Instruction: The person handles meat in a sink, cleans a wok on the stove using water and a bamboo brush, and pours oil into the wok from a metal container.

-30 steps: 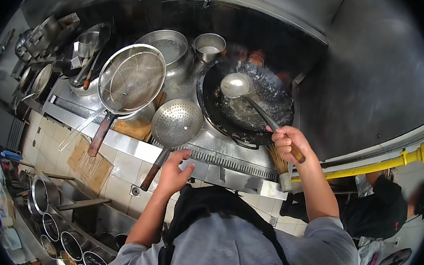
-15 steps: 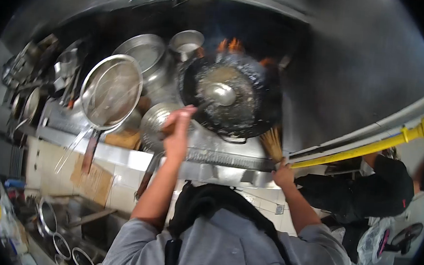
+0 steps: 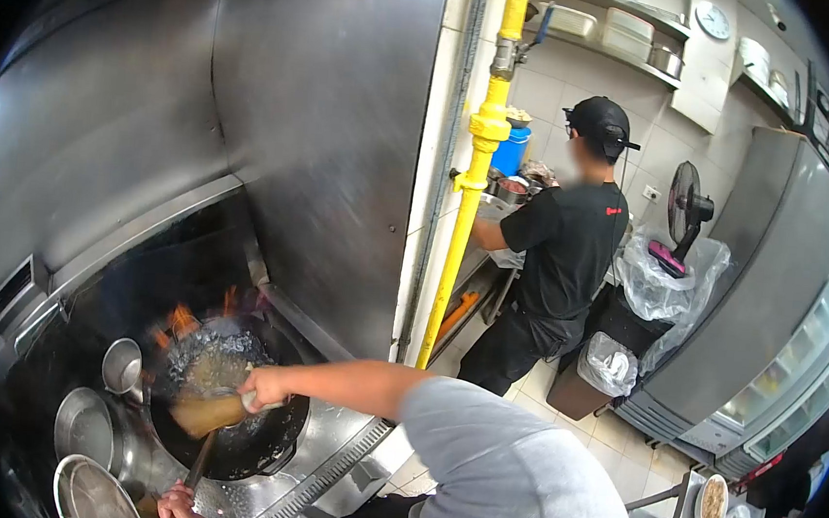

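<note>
Even white light brightens the tiled wall at right, while the cooking corner is dimmer, orange flames glowing behind the wok. Soft sheen streaks the steel wall; white glare spots the far left edge. The brush looks smeared, and the wide lens bends lines within black corners.

The head camera looks forward and down, apparently tilted.

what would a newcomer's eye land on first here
Probably the orange flames at the far edge of the wok, lower left. The bright yellow pipe running down the middle of the view also stands out. So does the straw brush in the right hand, over the wok.
</note>
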{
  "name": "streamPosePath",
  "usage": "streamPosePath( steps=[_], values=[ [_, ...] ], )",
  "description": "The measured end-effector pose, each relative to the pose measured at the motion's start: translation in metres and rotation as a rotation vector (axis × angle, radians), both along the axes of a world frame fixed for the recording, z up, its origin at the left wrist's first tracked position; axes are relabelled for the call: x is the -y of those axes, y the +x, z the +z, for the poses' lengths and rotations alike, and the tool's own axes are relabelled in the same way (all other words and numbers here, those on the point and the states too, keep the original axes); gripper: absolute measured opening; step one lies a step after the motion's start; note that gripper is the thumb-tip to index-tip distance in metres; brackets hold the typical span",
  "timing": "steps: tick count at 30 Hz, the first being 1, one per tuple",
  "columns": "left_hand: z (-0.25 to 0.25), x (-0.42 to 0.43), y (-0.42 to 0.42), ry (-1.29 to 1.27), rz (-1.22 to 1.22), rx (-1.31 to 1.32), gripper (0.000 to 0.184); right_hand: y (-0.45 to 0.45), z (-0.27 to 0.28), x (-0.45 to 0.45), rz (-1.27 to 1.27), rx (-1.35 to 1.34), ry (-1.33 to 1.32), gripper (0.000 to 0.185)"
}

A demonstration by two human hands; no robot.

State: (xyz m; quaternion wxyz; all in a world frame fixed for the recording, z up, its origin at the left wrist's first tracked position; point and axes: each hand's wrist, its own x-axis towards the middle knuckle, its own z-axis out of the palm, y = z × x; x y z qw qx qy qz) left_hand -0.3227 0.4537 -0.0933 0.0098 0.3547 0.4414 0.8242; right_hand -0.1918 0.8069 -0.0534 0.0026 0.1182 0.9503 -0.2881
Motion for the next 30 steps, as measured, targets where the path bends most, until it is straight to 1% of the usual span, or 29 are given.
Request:
streamPosePath(
  steps=[1,2,3,4,5,6,7,8,9,10,11,12,13,14,15,17,18,19,21,22,23,24,25,26,27,28,29,30],
  values=[
    [-0.023,0.014,-0.016,0.001,-0.108,-0.075,0.022,-0.022,-0.003,-0.01,0.161,0.278,0.173,0.061],
    [0.014,0.011,0.024,-0.341,0.298,0.235,0.022,-0.014,0.051,0.014,-0.122,0.349,0.454,0.045],
    [0.007,0.006,0.028,-0.245,0.359,0.376,0.022,-0.024,0.069,0.009,-0.135,0.304,0.503,0.031],
    [0.02,0.012,0.044,-0.276,0.388,0.372,0.023,-0.032,0.076,0.018,-0.101,0.237,0.477,0.029],
    [0.024,0.004,0.051,-0.302,0.458,0.439,0.024,-0.041,0.072,0.02,-0.14,0.226,0.428,0.028],
    [0.024,0.005,0.058,-0.283,0.45,0.406,0.024,-0.043,0.065,0.028,-0.091,0.229,0.393,0.032],
    [0.016,0.007,0.055,-0.289,0.467,0.223,0.022,-0.053,0.034,0.007,0.208,0.189,0.376,0.037],
    [0.014,0.007,0.057,-0.207,0.431,0.231,0.016,-0.047,0.04,0.01,0.144,0.335,0.411,0.04],
    [0.014,-0.002,0.059,-0.047,0.393,0.324,0.009,-0.045,0.07,0.013,0.111,0.35,0.529,0.037],
    [0.019,-0.008,0.06,-0.07,0.392,0.258,0.01,-0.071,0.059,-0.006,0.105,0.358,0.662,0.034],
    [0.021,-0.016,0.064,-0.076,0.37,0.189,0.013,-0.069,0.062,0.013,0.04,0.278,0.632,0.028],
    [0.023,-0.018,0.074,-0.049,0.335,0.195,0.015,-0.062,0.071,0.035,-0.041,0.188,0.602,0.024],
    [0.027,-0.024,0.073,-0.009,0.288,0.194,0.017,-0.054,0.064,0.041,0.049,0.186,0.536,0.026],
    [0.026,-0.019,0.074,0.004,0.31,0.081,0.017,-0.057,0.063,0.031,0.047,0.216,0.611,0.027],
    [0.024,-0.016,0.078,-0.012,0.306,0.079,0.017,-0.058,0.059,0.022,0.032,0.261,0.67,0.028],
    [0.04,-0.019,0.089,-0.122,0.297,0.272,0.014,-0.082,0.087,-0.002,-0.04,0.258,0.688,0.03],
    [0.046,-0.011,0.095,-0.205,0.194,0.31,0.008,-0.088,0.097,-0.001,-0.113,0.239,0.686,0.034],
    [0.065,0.001,0.112,-0.315,0.102,0.338,0.019,-0.081,0.111,0.0,-0.118,0.227,0.682,0.034],
    [0.073,0.04,0.136,-0.087,-0.442,0.55,0.046,-0.051,0.133,0.002,-0.173,-0.053,0.39,0.036],
    [0.085,0.036,0.135,-0.094,-0.445,0.536,0.046,-0.049,0.112,-0.007,-0.159,-0.066,0.353,0.038],
    [0.096,0.03,0.138,-0.028,-0.496,0.969,0.053,-0.038,0.107,0.001,-0.128,0.027,0.316,0.046],
    [0.101,0.028,0.146,0.045,-0.521,1.426,0.06,-0.036,0.085,0.007,-0.122,0.184,0.341,0.044],
    [0.073,0.014,0.124,0.086,-0.699,1.722,0.052,-0.037,0.054,0.009,-0.113,0.336,0.368,0.043],
    [0.01,0.0,0.094,0.126,-1.004,1.485,0.048,-0.032,0.021,0.003,-0.107,0.32,0.386,0.042],
    [0.0,-0.004,0.076,0.127,-1.149,1.36,0.046,-0.026,0.001,-0.002,-0.106,0.297,0.396,0.042],
    [-0.01,-0.007,0.059,0.13,-1.28,1.215,0.044,-0.014,0.022,-0.005,-0.003,0.375,0.481,0.043],
    [0.018,-0.01,0.059,-0.3,-0.927,1.08,0.042,-0.007,0.045,-0.012,0.053,0.468,0.551,0.039],
    [0.045,-0.012,0.065,-0.685,-0.55,0.902,0.041,0.0,0.079,-0.01,0.022,0.484,0.648,0.037]
  ],
)
